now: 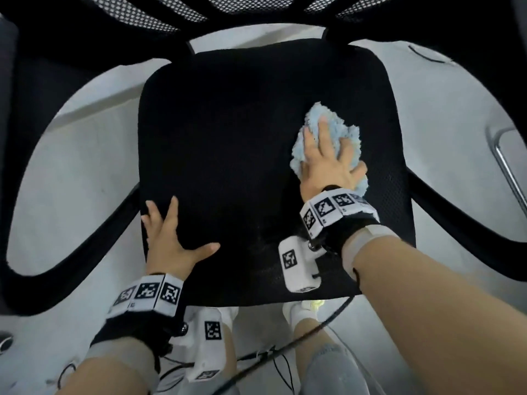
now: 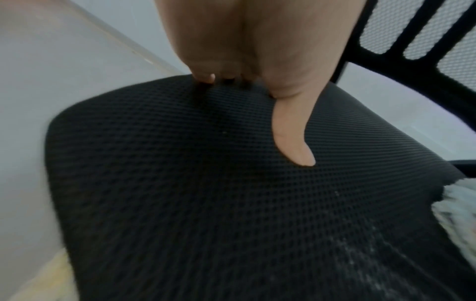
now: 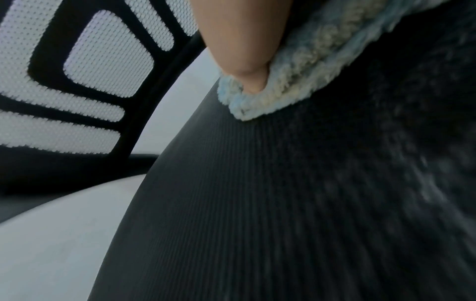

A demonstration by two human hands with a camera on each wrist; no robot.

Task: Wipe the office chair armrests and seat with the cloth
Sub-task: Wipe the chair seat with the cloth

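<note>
The office chair's black mesh seat [image 1: 228, 138] fills the head view. My right hand [image 1: 315, 143] lies flat with spread fingers on a fluffy light-blue cloth [image 1: 316, 112] and presses it onto the seat's right side. In the right wrist view a finger [image 3: 242, 51] sinks into the cloth [image 3: 309, 71]. My left hand [image 1: 182, 235] rests on the seat's front left corner. Its thumb [image 2: 291, 132] lies flat on the mesh [image 2: 180, 203] and its fingertips reach the seat's edge. Black armrests curve out on the left [image 1: 85, 258] and right [image 1: 462, 223].
The mesh backrest [image 1: 256, 7] rises behind the seat. Pale floor [image 1: 71, 172] surrounds the chair. My white shoes [image 1: 302, 312] and loose cables [image 1: 285, 352] lie below the seat's front edge. A metal tube frame [image 1: 502, 155] stands at the right. Whitish specks [image 2: 360, 260] mark the seat's front.
</note>
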